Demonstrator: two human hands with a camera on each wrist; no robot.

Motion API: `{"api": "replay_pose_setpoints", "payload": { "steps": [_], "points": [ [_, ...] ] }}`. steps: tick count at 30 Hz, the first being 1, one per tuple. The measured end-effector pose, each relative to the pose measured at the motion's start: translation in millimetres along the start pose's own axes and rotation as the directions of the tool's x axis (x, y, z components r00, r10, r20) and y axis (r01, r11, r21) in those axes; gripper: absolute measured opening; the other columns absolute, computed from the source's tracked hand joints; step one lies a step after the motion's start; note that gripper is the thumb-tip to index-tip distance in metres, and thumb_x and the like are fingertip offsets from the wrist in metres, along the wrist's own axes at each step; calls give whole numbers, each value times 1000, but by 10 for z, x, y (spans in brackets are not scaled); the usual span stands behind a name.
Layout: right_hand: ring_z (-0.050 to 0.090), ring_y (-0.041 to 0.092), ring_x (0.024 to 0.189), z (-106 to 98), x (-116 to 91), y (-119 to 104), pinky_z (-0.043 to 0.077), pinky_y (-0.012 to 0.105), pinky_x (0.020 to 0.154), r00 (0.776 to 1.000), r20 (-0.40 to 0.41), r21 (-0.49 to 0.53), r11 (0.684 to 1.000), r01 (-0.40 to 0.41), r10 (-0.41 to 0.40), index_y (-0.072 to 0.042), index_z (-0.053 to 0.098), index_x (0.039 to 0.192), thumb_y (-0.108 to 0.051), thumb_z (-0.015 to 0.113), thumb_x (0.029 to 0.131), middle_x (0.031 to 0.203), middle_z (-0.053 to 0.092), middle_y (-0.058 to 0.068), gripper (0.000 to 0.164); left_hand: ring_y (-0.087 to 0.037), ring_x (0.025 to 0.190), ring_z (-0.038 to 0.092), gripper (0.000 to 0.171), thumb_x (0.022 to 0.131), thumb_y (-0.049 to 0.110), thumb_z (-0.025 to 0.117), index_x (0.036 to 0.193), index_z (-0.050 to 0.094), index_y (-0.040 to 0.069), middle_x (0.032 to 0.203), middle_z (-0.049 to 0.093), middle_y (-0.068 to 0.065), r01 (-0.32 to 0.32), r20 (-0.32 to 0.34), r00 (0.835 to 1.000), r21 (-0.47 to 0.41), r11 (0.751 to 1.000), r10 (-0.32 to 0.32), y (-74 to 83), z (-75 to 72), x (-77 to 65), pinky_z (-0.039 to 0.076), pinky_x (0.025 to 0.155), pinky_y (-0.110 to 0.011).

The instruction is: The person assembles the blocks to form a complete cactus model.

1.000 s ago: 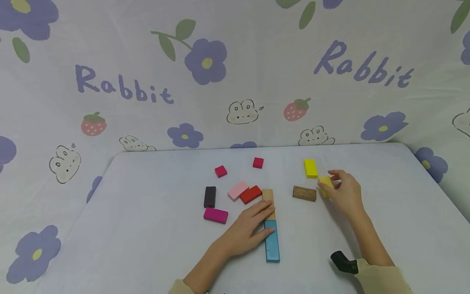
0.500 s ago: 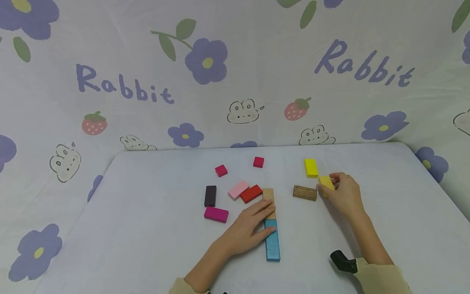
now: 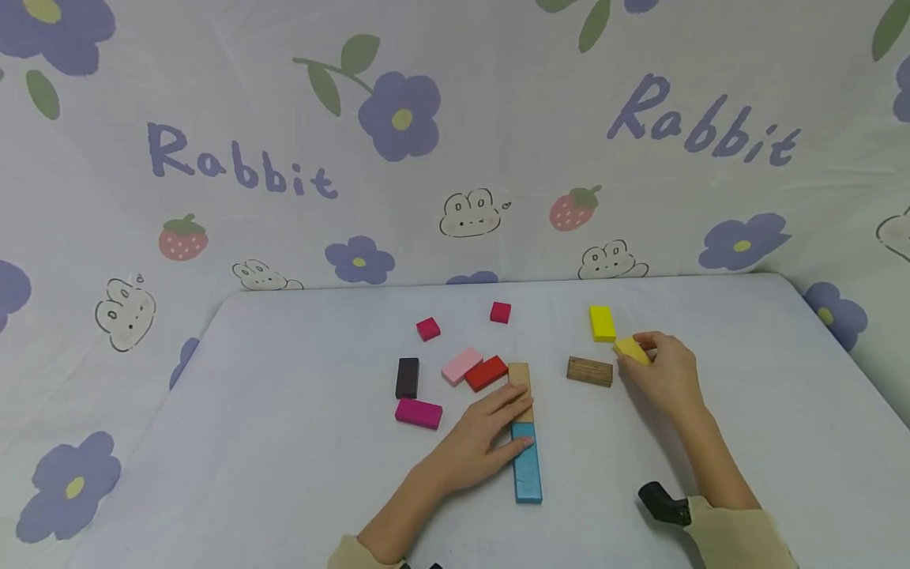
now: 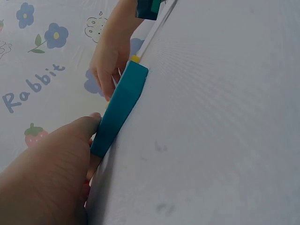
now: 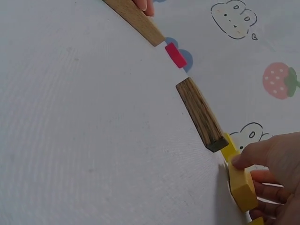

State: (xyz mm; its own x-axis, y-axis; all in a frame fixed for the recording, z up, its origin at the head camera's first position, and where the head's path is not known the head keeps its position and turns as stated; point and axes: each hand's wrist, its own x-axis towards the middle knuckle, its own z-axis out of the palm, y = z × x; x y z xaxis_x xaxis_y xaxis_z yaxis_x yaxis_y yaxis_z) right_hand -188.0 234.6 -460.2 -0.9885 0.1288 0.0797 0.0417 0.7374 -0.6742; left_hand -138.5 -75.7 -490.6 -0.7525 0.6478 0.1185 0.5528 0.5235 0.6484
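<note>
Head view: the right hand [image 3: 668,375] pinches a pale yellow rectangular block [image 3: 631,349] between thumb and fingers, at the right of the group on the white-covered table [image 3: 249,442]; whether the block's underside touches the cloth I cannot tell. Just beyond it lies a brighter yellow block [image 3: 602,324], and to its left a brown wood-grained block [image 3: 589,371]. The left hand [image 3: 472,438] lies with fingers extended, fingertips on a tan wooden block [image 3: 519,379] and thumb on a blue block [image 3: 528,474], these two end to end in a line. A red block [image 3: 486,374] sits against the tan one's far left side, with a pink block [image 3: 462,367] beside it. Farther left, a black block [image 3: 407,378] stands just behind a magenta block [image 3: 418,413]; two small crimson blocks [image 3: 428,329] lie apart toward the rabbit-print backdrop [image 3: 498,118]
</note>
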Motion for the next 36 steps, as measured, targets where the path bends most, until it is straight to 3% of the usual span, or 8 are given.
{"api": "replay_pose_setpoints", "payload": {
  "steps": [19, 36],
  "points": [
    [58, 49, 117, -152, -32, -172, 53, 60, 99, 993, 63, 49, 995, 92, -95, 10, 57, 141, -11, 70, 101, 138, 59, 34, 47, -22, 159, 31, 60, 105, 30, 66, 159, 48, 13, 170, 38, -2, 22, 1, 1000, -7, 1000, -22, 26, -12, -2, 32, 127, -44],
    [62, 40, 110, -148, -108, -417, 55, 53, 94, 957, 118, 88, 963, 256, -265, 8, 64, 134, -5, 75, 96, 130, 66, 28, 41, -18, 157, 35, 58, 101, 29, 71, 155, 54, 13, 166, 45, 1, 24, -29, 999, -78, 997, -26, 18, -7, -9, 38, 124, -42]
  ]
}}
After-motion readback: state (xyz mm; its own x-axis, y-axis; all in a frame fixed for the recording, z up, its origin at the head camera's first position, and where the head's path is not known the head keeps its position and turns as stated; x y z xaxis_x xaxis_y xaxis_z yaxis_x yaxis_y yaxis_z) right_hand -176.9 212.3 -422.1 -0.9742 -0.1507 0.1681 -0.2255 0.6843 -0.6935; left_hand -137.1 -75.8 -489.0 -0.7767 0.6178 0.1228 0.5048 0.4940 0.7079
